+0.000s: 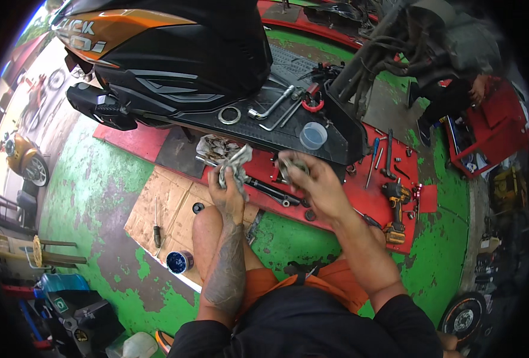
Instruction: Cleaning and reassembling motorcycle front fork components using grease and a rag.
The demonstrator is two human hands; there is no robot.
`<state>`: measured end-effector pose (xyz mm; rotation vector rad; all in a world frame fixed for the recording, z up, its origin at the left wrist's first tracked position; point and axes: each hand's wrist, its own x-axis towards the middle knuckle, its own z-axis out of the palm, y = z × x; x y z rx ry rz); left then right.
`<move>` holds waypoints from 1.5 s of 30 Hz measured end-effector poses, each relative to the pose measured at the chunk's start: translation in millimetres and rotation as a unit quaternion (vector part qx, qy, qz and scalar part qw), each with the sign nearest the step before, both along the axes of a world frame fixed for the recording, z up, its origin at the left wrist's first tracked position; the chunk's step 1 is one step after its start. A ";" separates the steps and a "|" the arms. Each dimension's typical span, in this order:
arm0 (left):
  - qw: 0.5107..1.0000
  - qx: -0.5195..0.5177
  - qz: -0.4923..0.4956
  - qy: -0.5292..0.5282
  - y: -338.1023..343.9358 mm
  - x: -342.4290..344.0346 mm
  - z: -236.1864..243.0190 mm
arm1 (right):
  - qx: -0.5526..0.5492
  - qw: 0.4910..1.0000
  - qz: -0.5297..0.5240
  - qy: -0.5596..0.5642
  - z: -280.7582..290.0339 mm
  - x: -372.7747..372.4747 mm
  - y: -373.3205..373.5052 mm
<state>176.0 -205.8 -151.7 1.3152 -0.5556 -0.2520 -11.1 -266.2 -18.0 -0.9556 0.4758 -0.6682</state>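
Observation:
My left hand (228,194) is closed on a crumpled, grey-stained white rag (236,167), held over the red platform's near edge. Level with it, my right hand (318,185) curls its fingers around a small roundish grey part (292,165); its exact kind is partly hidden by the fingers. Beneath and between the hands, a long black shock-absorber-like rod (273,192) lies on the red platform. A second stained rag (216,146) rests behind the left hand, under the scooter's edge.
A black-and-orange scooter (175,65) stands ahead, with wrenches (273,104), a metal ring (229,115) and a clear plastic cup (313,136) on its footboard. A cordless drill (395,209) lies right. Cardboard (148,206) holds a screwdriver (156,230) and blue grease tub (179,261). Another person (437,113) is far right.

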 end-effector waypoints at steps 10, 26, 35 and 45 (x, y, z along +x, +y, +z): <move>0.997 -0.009 -0.029 -0.067 -2.1 -6.0 9.2 | -0.629 0.732 -0.033 0.259 19.2 135.9 -110.3; 0.983 -0.121 -0.068 0.117 13.3 18.2 50.2 | 0.011 0.999 0.007 -0.043 29.4 105.1 -100.8; 0.918 0.013 -0.101 -0.384 -37.7 2.9 125.8 | 0.053 0.994 0.057 -0.073 23.5 68.5 -58.4; 0.986 -0.040 -0.160 -0.014 -27.8 -5.5 115.6 | -0.082 0.995 -0.052 0.032 -0.7 42.9 -29.4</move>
